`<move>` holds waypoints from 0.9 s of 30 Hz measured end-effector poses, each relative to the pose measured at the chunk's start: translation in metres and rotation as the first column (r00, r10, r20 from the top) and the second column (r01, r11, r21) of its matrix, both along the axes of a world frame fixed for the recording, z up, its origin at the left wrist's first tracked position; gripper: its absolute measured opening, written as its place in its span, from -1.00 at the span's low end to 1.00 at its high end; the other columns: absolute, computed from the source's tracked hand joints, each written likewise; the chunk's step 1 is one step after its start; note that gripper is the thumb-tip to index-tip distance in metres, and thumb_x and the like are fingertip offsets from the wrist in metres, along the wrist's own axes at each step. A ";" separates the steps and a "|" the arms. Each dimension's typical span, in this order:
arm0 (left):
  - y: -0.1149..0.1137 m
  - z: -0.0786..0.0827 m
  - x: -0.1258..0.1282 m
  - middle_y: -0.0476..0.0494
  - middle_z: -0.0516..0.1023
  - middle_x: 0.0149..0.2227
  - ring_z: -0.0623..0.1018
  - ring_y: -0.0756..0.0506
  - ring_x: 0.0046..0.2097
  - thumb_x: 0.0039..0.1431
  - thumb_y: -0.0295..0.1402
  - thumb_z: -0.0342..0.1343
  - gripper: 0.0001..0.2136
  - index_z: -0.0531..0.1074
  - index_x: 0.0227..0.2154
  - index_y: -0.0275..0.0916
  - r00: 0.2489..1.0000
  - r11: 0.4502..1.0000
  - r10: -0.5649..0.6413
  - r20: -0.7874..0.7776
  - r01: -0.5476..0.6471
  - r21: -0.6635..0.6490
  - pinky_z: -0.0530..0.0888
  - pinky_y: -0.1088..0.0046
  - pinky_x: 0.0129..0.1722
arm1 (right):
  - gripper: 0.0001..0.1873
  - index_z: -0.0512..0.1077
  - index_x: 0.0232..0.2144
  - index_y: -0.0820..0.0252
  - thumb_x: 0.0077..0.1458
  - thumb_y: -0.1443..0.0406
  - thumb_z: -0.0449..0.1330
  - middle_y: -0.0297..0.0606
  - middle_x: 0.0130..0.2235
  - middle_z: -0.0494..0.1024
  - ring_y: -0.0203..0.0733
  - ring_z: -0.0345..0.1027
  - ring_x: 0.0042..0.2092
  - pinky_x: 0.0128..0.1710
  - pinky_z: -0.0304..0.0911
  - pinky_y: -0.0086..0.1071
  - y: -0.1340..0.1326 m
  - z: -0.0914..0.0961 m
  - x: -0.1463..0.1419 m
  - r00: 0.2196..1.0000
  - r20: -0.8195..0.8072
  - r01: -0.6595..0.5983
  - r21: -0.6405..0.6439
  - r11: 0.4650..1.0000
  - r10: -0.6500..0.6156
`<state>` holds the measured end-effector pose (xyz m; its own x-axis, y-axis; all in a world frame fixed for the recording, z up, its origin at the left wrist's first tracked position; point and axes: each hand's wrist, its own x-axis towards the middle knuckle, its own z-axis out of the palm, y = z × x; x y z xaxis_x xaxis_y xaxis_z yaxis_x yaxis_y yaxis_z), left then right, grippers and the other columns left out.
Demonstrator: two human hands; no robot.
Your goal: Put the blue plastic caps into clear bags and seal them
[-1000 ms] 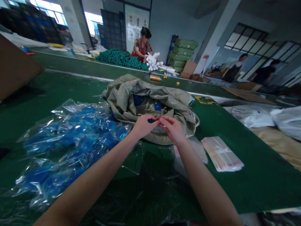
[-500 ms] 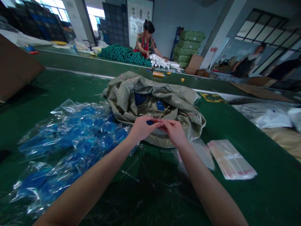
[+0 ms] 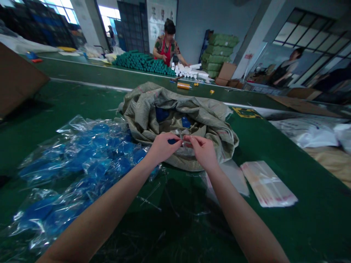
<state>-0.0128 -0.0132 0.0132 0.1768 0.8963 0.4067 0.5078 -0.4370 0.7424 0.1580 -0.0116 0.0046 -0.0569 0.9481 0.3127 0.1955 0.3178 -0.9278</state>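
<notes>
Both my hands meet over the near rim of an open grey-green woven sack (image 3: 203, 117) on the green table (image 3: 296, 219). My left hand (image 3: 161, 147) is closed on a small blue piece (image 3: 172, 141), pinched between thumb and fingers. My right hand (image 3: 202, 150) pinches the edge of a thin clear plastic bag (image 3: 179, 134) beside that piece. More blue pieces (image 3: 161, 114) show inside the sack. A big heap of blue pieces in clear bags (image 3: 82, 160) lies to my left.
A flat stack of clear bags (image 3: 267, 184) lies to the right of my right arm. Loose clear film (image 3: 170, 212) covers the table under my arms. A cardboard sheet (image 3: 16, 80) stands at far left. A person (image 3: 167, 45) works at the far table beside green rolls (image 3: 142, 64).
My hands have stayed over the sack's rim. The fingertips have drawn slightly apart, and the clear bag's edge now shows between them. The view shifted a little.
</notes>
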 end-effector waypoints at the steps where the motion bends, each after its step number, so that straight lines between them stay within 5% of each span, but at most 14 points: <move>1: -0.001 0.002 0.000 -0.07 0.63 -0.33 0.57 -0.08 -0.25 0.11 -0.35 0.15 -0.87 0.59 -0.40 -0.23 1.000 1.000 0.022 -0.008 -0.022 0.009 0.44 0.39 -0.16 | -0.73 0.57 -0.30 0.18 0.16 0.15 0.15 -0.19 -0.22 0.64 -0.12 0.53 -0.19 -0.15 0.44 -0.26 -0.001 0.001 0.001 0.993 0.102 0.043 0.096 0.994 -0.053; 6: -0.013 0.013 0.006 -0.08 0.58 -0.36 0.54 -0.07 -0.27 0.10 -0.40 0.12 -0.90 0.54 -0.42 -0.25 0.994 0.986 0.108 -0.032 -0.103 0.130 0.44 0.40 -0.19 | -0.84 0.49 -0.41 0.20 0.18 0.30 0.15 -0.23 -0.37 0.58 -0.22 0.45 -0.32 -0.27 0.34 -0.38 -0.018 0.015 -0.002 0.840 0.454 0.052 0.479 0.877 -0.298; 9: -0.025 0.022 0.009 -0.10 0.53 -0.39 0.52 -0.08 -0.29 0.11 -0.39 0.10 -0.90 0.50 -0.45 -0.25 0.971 0.958 0.216 -0.102 -0.191 0.216 0.44 0.39 -0.23 | -0.84 0.43 -0.43 0.21 0.20 0.34 0.11 -0.23 -0.41 0.52 -0.24 0.38 -0.37 -0.33 0.27 -0.38 -0.032 0.026 -0.005 0.716 0.489 0.128 0.609 0.783 -0.498; 13: -0.042 0.033 0.009 -0.07 0.49 -0.43 0.49 -0.06 -0.36 0.14 -0.37 0.07 -0.87 0.45 -0.48 -0.23 0.936 0.921 0.308 -0.170 -0.248 0.301 0.43 0.40 -0.30 | -0.86 0.39 -0.43 0.22 0.19 0.38 0.11 -0.23 -0.42 0.48 -0.23 0.37 -0.35 -0.31 0.27 -0.38 -0.047 0.039 -0.007 0.677 0.459 0.150 0.679 0.719 -0.575; 21: -0.054 0.039 0.012 -0.08 0.46 -0.46 0.48 -0.07 -0.37 0.17 -0.35 0.02 -0.83 0.39 -0.51 -0.22 0.897 0.907 0.345 -0.278 -0.241 0.346 0.41 0.38 -0.30 | -0.90 0.38 -0.40 0.20 0.19 0.38 0.12 -0.18 -0.35 0.49 -0.19 0.38 -0.25 -0.22 0.30 -0.32 -0.058 0.046 -0.008 0.721 0.478 0.051 0.686 0.726 -0.502; 27: -0.049 0.036 0.012 -0.08 0.46 -0.47 0.48 -0.07 -0.37 0.18 -0.37 0.00 -0.82 0.37 -0.52 -0.23 0.894 0.927 0.303 -0.331 -0.197 0.318 0.38 0.40 -0.33 | -0.88 0.34 -0.43 0.19 0.16 0.34 0.16 -0.29 -0.42 0.44 -0.22 0.33 -0.36 -0.36 0.20 -0.36 -0.052 0.040 -0.009 0.659 0.615 0.058 0.533 0.844 -0.433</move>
